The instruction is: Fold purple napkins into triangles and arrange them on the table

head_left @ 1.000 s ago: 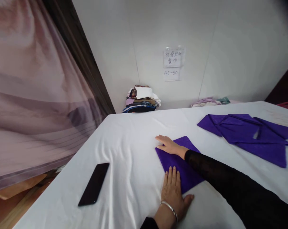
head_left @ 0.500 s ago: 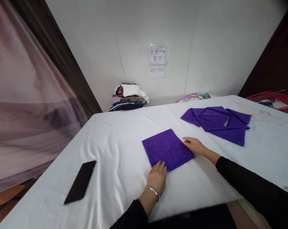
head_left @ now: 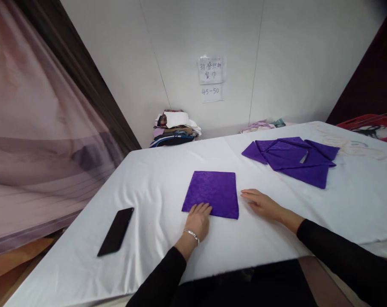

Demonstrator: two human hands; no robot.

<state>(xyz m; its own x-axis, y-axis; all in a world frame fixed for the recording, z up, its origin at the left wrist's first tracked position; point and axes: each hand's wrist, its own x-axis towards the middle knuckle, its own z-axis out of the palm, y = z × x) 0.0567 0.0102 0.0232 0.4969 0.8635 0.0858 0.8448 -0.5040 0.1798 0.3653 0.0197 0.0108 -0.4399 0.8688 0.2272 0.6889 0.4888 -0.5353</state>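
A purple napkin (head_left: 214, 189), folded into a square, lies flat on the white tablecloth (head_left: 167, 238) in front of me. My left hand (head_left: 198, 219), with a silver bracelet at the wrist, rests its outstretched fingers on the napkin's near edge, left of the middle. Just off the napkin's right edge is my right hand (head_left: 263, 204), fingers extended and apart from the cloth, holding nothing. Farther back on the right lie more purple napkins (head_left: 295, 160), loosely overlapped, with a small pale tag showing.
A black phone (head_left: 116, 232) lies on the table's left side. Behind the far edge are a stack of folded clothes (head_left: 176, 128) and a pinkish cloth heap (head_left: 257, 126). A red basket (head_left: 366, 121) stands at the far right. A pink curtain (head_left: 30, 128) hangs on the left.
The folded napkin has turned on the table and shifted left, its near edge now facing me. My left hand has moved left with it; my right hand is now clear of its edge.
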